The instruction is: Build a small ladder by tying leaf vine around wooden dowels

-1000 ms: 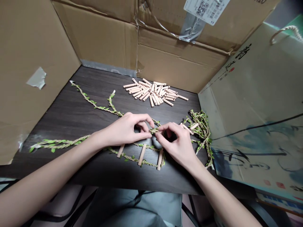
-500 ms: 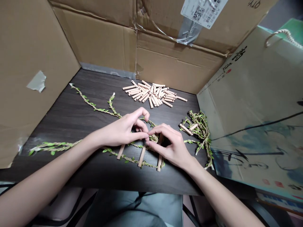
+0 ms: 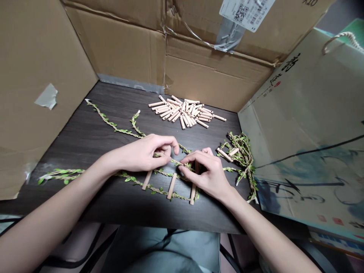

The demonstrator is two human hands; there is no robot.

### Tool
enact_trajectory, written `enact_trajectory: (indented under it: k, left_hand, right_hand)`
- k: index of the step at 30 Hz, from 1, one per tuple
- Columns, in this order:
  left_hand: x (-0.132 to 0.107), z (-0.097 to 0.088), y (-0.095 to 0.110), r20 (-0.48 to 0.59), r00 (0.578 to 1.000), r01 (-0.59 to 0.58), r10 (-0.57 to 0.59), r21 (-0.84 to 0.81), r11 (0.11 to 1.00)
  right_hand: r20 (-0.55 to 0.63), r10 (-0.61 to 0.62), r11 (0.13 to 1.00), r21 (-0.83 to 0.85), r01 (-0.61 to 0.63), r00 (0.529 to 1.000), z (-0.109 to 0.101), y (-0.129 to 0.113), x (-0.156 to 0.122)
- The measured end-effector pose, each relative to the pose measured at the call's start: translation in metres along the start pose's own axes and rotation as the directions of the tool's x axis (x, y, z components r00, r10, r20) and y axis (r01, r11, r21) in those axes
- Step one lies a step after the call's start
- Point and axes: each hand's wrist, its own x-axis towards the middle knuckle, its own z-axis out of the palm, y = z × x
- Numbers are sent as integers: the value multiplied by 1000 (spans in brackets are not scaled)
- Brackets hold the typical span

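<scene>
The left hand (image 3: 143, 155) is curled shut, thumb and fingers pinching a strand of leafy twine (image 3: 170, 161) above a dark wooden table (image 3: 71, 148). The right hand (image 3: 206, 170) is closed on the same strand, its fingers bent over the twine at the top of a wooden peg (image 3: 193, 193). That peg and two others, (image 3: 147, 179) and (image 3: 171, 185), lie side by side under and just left of the hands, joined by twine across their ends like ladder rungs. Long twine tails run from the hands toward the far left of the table. To the right, a tangled twine bundle (image 3: 241, 159) holds two more pegs (image 3: 224, 154). A loose pile of pegs (image 3: 184, 112) lies near the table's far edge, well apart from the hands. The walls of a cardboard box (image 3: 113, 49) rise behind and left of the table, with a QR-code label (image 3: 246, 9) on a top flap and a strip of gray tape (image 3: 47, 96) on the left wall. A printed paper bag (image 3: 298, 125) with a rope handle (image 3: 338, 38) stands along the right side.
</scene>
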Motion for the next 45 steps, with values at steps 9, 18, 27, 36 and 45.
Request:
enact_trajectory:
  k: [9,18,27,36,45]
  left_hand:
    - [4,3,-7,86,993,-91,85,64,994]
    - [1,-3,-6,37,994,-101,99,88,991]
    - [3,1,-6,34,993,-114,111,106,988]
    - [3,1,-8,6,989,-148,149,149,978]
    - [0,-7,-9,-9,987,-154,159,193,969]
  right_hand:
    - [34,37,998,-56,-35,999,0,0,0]
    - [31,48,999,-22,-48,998,0,3,0]
    - [155,189,966,147,-211,970,-3,-4,2]
    - [216,200,955,174,-239,956,-5,2,2]
    - [209,173,981,47,-187,962,-5,5,1]
